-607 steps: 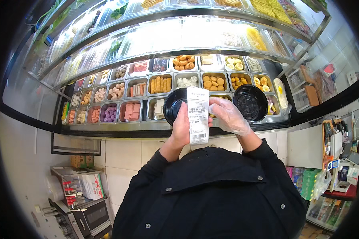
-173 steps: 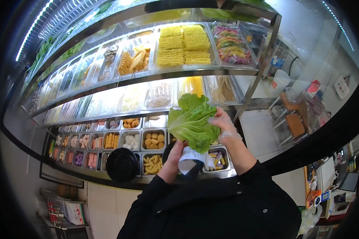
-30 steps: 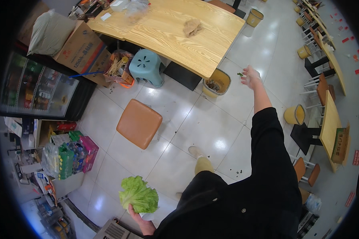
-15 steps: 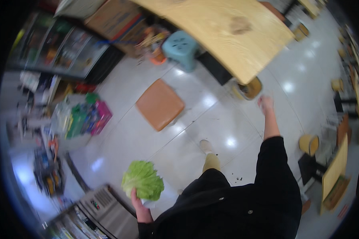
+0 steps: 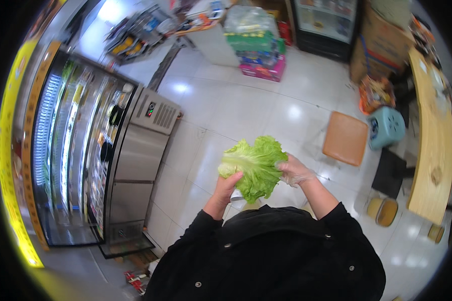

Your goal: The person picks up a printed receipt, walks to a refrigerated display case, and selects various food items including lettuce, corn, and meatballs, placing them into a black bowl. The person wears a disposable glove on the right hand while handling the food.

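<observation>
A head of green leaf lettuce (image 5: 253,163) is held up in front of my body, between both hands. My left hand (image 5: 228,186) grips it from below on its left side, the thumb lying over a leaf. On the right edge, my right hand (image 5: 294,170), in a thin clear plastic glove, has its fingers closed on a leaf. Something white, partly covered by the lettuce, shows just under it; I cannot make out what it is.
To the left stands a steel refrigerated display counter (image 5: 138,150) with a lit glass front. Ahead are stacked packages (image 5: 261,65) and a black-framed fridge (image 5: 326,30). At right are a brown square stool (image 5: 345,138), a blue plastic stool (image 5: 386,127) and a wooden table (image 5: 429,145).
My view has turned left toward the display counter. The lettuce has come in front of my body, and my right hand, earlier swung out empty to the right, now holds its edge.
</observation>
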{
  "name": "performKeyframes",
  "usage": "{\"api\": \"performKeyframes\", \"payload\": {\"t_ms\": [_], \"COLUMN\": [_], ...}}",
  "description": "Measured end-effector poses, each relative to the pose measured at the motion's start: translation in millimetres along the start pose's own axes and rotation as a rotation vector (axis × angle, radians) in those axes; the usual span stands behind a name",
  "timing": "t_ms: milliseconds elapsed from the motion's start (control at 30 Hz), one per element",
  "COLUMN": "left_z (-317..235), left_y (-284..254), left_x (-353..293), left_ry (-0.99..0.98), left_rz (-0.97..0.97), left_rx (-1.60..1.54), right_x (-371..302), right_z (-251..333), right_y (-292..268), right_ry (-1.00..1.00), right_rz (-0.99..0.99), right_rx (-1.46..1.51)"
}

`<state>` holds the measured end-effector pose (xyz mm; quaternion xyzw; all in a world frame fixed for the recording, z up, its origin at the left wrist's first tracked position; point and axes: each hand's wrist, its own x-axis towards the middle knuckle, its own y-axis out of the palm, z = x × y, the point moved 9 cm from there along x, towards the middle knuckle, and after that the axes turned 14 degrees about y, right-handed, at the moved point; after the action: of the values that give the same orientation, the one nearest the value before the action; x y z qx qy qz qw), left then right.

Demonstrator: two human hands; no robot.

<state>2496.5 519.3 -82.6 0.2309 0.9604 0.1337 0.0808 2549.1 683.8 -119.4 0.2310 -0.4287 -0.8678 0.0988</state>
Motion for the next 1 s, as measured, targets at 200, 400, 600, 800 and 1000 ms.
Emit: {"api": "performKeyframes", "payload": {"t_ms": [200,400,600,800,1000], "left_z": [-52,-98,-145,-165,-252], "left_y": [-207,-385,-541,-675,-806], "left_x": [3,-16,-18,21,65], "left_ry": [0.057,0.052,0.213,-0.005,0.198], "left_rz": [-0.126,-0.315,-0.544,-0.948,-1.181], "left_rx": [-0.126,0.072,0.014,-0.092,0.010], "right_x": [191,345,510,705,891], "right_z": [-3,22,73,117,155], "right_y": [151,259,340,421,596], "right_ry": [0.011,-0.186,-0.530,-0.689,-0.755], "right_rz": [-0.125,-0.112,-0.296,-0.078,0.198], "right_rx": [-0.535,-0.754,-1.448,-1.538,-1.513]}}
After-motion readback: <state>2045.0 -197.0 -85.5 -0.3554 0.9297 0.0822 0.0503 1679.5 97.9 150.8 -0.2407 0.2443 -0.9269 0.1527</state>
